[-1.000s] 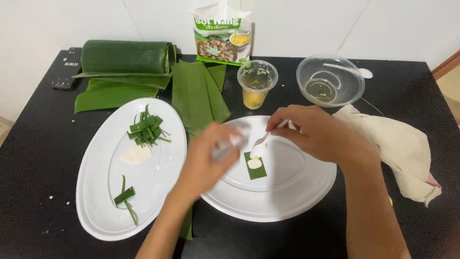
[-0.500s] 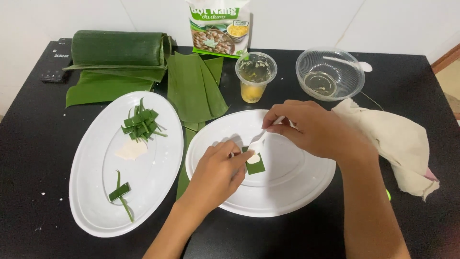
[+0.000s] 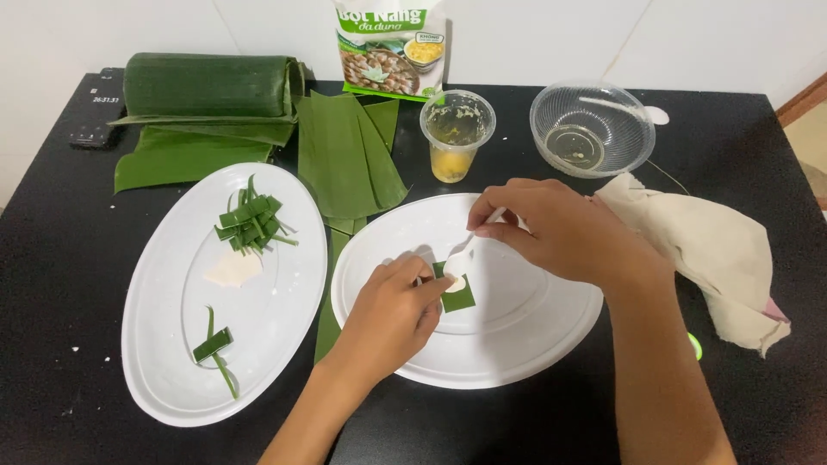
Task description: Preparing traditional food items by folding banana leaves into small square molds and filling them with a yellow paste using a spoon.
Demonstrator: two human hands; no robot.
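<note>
My right hand (image 3: 560, 232) pinches a small white plastic spoon (image 3: 469, 250), its bowl down on a dab of white dough on a small green leaf piece (image 3: 458, 297). That leaf piece lies on the round white plate (image 3: 534, 344). My left hand (image 3: 392, 314) rests on the same plate, fingertips touching the leaf piece's left edge. To the left, an oval white plate (image 3: 172, 344) carries a pile of cut leaf strips (image 3: 250, 224), a white dough piece (image 3: 233, 269) and one folded leaf strip (image 3: 214, 344).
The black table (image 3: 60, 258) also holds a rolled banana leaf (image 3: 207, 84), flat leaf sheets (image 3: 345, 155), a plastic cup with yellow filling (image 3: 457, 133), a clear bowl (image 3: 590, 129), a flour bag (image 3: 392, 47), a beige cloth (image 3: 706, 250) and a dark remote (image 3: 99, 120).
My left hand moved right onto the round plate and now touches the leaf piece. My right hand lowered the spoon onto the dough. The view shifted slightly.
</note>
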